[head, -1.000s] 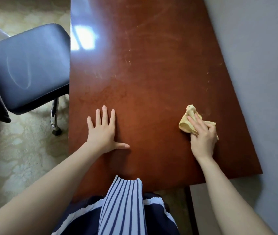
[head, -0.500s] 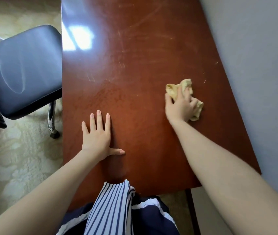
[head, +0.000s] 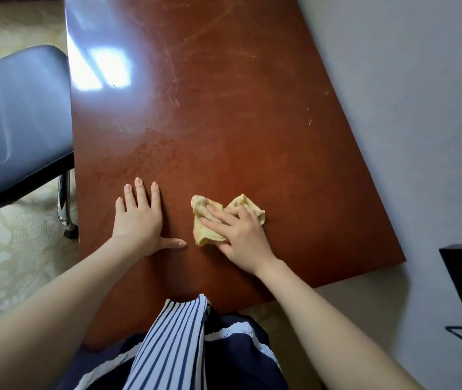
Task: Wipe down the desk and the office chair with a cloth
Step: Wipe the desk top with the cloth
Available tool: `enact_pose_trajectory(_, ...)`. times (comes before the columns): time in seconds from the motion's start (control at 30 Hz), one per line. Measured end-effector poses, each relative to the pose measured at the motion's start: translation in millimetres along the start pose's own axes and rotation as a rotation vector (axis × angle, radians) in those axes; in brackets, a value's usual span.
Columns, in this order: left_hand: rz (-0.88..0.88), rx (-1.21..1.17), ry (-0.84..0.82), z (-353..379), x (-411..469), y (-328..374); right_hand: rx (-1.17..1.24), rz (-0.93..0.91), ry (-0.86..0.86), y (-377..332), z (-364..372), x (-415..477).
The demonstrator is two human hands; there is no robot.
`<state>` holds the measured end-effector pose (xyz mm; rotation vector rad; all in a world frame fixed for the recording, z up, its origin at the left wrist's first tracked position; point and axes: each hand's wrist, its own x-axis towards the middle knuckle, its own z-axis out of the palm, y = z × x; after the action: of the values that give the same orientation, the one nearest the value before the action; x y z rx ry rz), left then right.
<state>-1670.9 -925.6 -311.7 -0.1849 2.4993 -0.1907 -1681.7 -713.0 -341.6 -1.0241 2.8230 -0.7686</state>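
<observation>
Cloth bunched beneath right hand, fingers flat and pressing; left hand splayed on desk. Risk: the wad may skip patches, leaving streaks.

Desk layout, near end
The left hand lies flat on the desk, close to its near edge. Just right of it, the cloth lies on the desk under the right hand. The chair stands left of the desk; the wall runs along its right side.
</observation>
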Motion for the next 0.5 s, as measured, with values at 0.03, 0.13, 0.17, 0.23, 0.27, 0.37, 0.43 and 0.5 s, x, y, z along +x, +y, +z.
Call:
enact_pose_trajectory(0.03, 0.002, -0.015, 0.003, 0.5, -0.6, 0.9, 0.001, -0.037, -0.012, 9.8, -6.0, -11.4)
enact_pose_trajectory(0.13, 0.007, -0.032, 0.014, 2.6, -2.0, 0.9, -0.016, -0.014, 0.024, 40.0, -23.1, -39.3)
enact_pose_trajectory(0.17, 0.005, -0.023, 0.012, 3.4, -1.9, 0.6, -0.027, 0.010, 0.058, 50.3, -28.7, -45.8)
enact_pose_trajectory(0.23, 0.000, -0.006, 0.011, 5.6, -0.7, 0.4, -0.078, 0.072, 0.135, 72.1, -40.6, -53.2)
enact_pose_trajectory(0.27, -0.001, -0.002, 0.013, 6.7, 0.0, 1.0, -0.114, 0.121, 0.169, 84.2, -47.0, -54.0)
enact_pose_trajectory(0.37, 0.001, 0.009, 0.017, 8.3, 0.2, 4.0, -0.181, 0.381, 0.230, 116.6, -64.8, -43.8)
enact_pose_trajectory(0.43, 0.000, 0.020, 0.018, 7.9, -0.1, 4.9, -0.183, 0.563, 0.242, 135.2, -73.1, -25.7)
enact_pose_trajectory(0.5, 0.000, 0.029, 0.014, 7.1, -0.7, 4.7, -0.188, 0.673, 0.266, 150.7, -80.5, -2.0)
